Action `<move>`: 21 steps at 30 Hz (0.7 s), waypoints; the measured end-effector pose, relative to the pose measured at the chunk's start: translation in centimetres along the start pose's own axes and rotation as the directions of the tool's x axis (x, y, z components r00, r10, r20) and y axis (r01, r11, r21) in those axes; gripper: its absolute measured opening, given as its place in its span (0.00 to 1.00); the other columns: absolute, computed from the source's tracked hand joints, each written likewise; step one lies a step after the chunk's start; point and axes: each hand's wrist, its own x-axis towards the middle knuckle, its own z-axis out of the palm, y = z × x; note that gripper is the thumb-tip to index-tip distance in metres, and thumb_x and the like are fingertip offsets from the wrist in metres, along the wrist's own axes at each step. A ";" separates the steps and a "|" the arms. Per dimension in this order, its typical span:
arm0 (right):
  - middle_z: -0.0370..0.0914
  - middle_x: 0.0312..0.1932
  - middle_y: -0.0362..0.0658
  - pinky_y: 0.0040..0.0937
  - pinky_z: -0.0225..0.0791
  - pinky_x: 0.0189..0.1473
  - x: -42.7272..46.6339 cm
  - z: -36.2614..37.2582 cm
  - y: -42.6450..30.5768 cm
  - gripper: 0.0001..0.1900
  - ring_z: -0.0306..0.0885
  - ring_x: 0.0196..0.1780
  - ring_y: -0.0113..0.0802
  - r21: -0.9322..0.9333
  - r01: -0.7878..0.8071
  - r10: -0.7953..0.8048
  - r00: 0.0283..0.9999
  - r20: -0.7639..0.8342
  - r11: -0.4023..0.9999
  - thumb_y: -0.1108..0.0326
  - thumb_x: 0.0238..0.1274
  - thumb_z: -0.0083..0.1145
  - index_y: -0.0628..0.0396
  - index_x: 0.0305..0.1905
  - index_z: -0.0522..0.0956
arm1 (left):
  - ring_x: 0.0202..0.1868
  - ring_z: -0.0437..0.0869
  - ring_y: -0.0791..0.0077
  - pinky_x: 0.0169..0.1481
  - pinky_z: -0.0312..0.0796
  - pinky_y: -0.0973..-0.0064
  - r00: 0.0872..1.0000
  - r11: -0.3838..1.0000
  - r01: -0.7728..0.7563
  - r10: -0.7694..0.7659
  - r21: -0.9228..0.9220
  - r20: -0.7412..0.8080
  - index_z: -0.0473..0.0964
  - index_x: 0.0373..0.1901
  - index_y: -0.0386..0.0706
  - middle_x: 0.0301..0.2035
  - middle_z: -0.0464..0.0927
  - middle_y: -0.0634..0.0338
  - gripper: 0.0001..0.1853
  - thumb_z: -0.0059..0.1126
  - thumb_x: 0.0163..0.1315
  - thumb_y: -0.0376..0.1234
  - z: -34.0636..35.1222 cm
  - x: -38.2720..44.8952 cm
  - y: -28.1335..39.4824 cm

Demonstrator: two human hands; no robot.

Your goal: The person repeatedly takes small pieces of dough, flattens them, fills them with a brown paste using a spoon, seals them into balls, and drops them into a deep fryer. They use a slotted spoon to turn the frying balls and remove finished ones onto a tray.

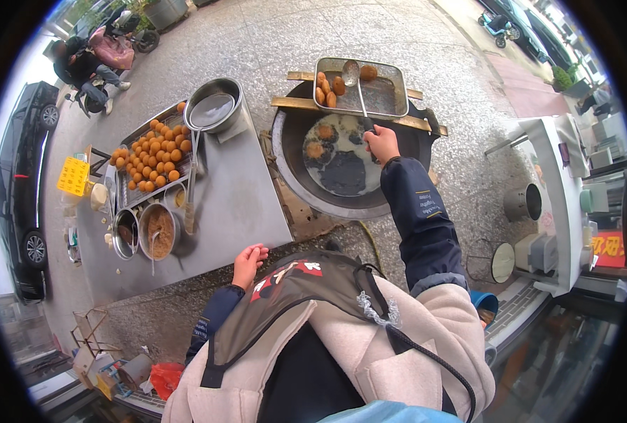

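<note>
My right hand (pixel 381 144) grips the dark handle of a metal ladle (pixel 351 73), whose bowl rests over the rectangular metal draining tray (pixel 401 95). Several browned fried pieces (pixel 338 85) lie in that tray, which sits on wooden slats (pixel 298 102) across a large wok (pixel 292 174). In the wok's foaming oil (pixel 356 172) a few pieces float, two of them golden (pixel 314 149). My left hand (pixel 248 264), its fingers slightly curled and holding nothing visible, hovers between the apron (pixel 287 285) and the steel table's edge.
On the steel table (pixel 234 190) stand a tray of round fried balls (pixel 157 153), a pot with a strainer (pixel 213 108) and a bowl of brown filling (pixel 160 232). A white table (pixel 567 211) is at right. A person (pixel 83 66) sits on a scooter, upper left.
</note>
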 end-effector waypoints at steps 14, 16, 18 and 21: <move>0.73 0.21 0.40 0.26 0.61 0.17 -2.0 0.4 -0.4 0.09 0.73 0.19 0.25 0.098 0.034 -0.043 0.996 0.084 0.995 0.70 0.57 0.54 0.66 0.38 0.77 | 0.42 0.81 0.82 0.42 0.70 0.83 1.000 1.000 0.020 -0.020 -0.015 0.002 0.74 0.52 0.40 0.44 0.82 0.62 0.14 0.45 0.72 0.36 0.2 -0.3 0.2; 0.74 0.22 0.40 0.27 0.62 0.18 -1.7 0.2 0.3 0.10 0.73 0.20 0.25 0.093 0.023 -0.030 0.997 0.075 0.995 0.70 0.57 0.54 0.66 0.39 0.77 | 0.42 0.81 0.81 0.42 0.70 0.83 1.000 1.000 0.016 -0.016 -0.016 0.007 0.74 0.52 0.40 0.44 0.82 0.61 0.14 0.45 0.72 0.36 0.4 -0.4 0.3; 0.75 0.22 0.41 0.28 0.64 0.20 -1.4 0.0 1.2 0.11 0.74 0.20 0.26 0.114 0.040 -0.049 0.996 0.077 0.993 0.68 0.57 0.55 0.66 0.41 0.77 | 0.42 0.81 0.81 0.42 0.70 0.83 1.000 0.999 0.027 -0.027 -0.018 -0.005 0.74 0.52 0.40 0.44 0.82 0.61 0.14 0.45 0.72 0.36 0.7 -0.4 0.4; 0.76 0.23 0.43 0.32 0.67 0.24 -1.4 -0.7 2.4 0.14 0.76 0.21 0.29 -0.077 0.126 -0.125 0.992 0.010 0.989 0.66 0.57 0.56 0.65 0.45 0.77 | 0.42 0.81 0.81 0.42 0.70 0.83 0.999 0.999 0.042 -0.042 0.014 -0.024 0.74 0.52 0.40 0.44 0.82 0.61 0.14 0.45 0.73 0.36 1.1 -0.5 0.6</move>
